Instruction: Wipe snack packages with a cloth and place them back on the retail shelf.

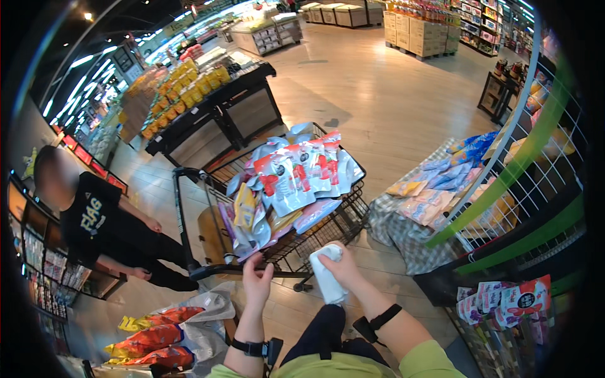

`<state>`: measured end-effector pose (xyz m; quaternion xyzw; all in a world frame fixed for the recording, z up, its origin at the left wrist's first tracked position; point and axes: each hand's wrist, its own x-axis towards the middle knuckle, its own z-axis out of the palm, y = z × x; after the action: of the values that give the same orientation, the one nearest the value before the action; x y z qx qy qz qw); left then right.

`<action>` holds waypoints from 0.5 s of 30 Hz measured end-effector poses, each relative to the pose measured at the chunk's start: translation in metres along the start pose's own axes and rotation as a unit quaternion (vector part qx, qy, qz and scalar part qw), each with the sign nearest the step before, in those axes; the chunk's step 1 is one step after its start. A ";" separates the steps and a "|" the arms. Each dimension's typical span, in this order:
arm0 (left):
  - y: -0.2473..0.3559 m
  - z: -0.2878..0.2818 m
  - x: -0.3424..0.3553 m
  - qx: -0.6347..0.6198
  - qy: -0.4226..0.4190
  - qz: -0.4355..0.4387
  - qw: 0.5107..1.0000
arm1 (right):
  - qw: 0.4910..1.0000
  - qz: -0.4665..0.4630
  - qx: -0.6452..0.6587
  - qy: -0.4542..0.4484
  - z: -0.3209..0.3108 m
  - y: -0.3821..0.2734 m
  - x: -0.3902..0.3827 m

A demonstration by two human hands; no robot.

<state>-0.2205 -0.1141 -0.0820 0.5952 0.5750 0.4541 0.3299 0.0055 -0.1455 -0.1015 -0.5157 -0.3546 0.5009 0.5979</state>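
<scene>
My right hand (340,264) is closed around a folded white cloth (327,283), just in front of the shopping cart (343,230). At the cart's near edge, my left hand (257,282) has its thumb and fingers apart, with nothing seen in it. It is nearest to the purple-edged pouches at that edge. Heaped in the cart are several shiny snack pouches; a silver one with red fruit pictures (287,179) lies on top. A yellow pouch (244,205) rests toward the left of the heap.
A person in black (94,217) stands left of the cart. Orange bags (151,340) lie at lower left. On the right, a checked cloth (403,233) lies under more pouches (435,189), beside a white wire rack (529,189). A stand of yellow packs (189,94) rises beyond the cart.
</scene>
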 end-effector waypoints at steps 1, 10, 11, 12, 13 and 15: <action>-0.006 -0.010 -0.012 -0.034 -0.029 -0.030 0.999 | 1.000 -0.007 0.005 -0.006 0.009 0.000 -0.004; 0.031 -0.052 -0.139 -0.082 -0.176 -0.140 0.971 | 0.993 0.094 -0.017 0.065 -0.025 -0.007 -0.168; 0.027 -0.045 -0.146 -0.096 -0.207 -0.124 0.966 | 0.991 0.075 -0.012 0.111 -0.037 0.001 -0.187; 0.023 -0.039 -0.154 -0.106 -0.245 -0.112 0.957 | 0.989 0.081 0.003 0.126 -0.045 0.011 -0.209; 0.021 -0.034 -0.162 -0.117 -0.284 -0.094 0.947 | 0.986 0.088 0.024 0.142 -0.049 0.020 -0.228; 0.022 -0.021 -0.178 -0.132 -0.353 -0.109 0.920 | 0.970 0.089 0.048 0.219 -0.055 0.010 -0.270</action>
<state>-0.2186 -0.2945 -0.0830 0.6018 0.4172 0.2477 0.6343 -0.0121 -0.4207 -0.0976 -0.6133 -0.1428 0.4432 0.6380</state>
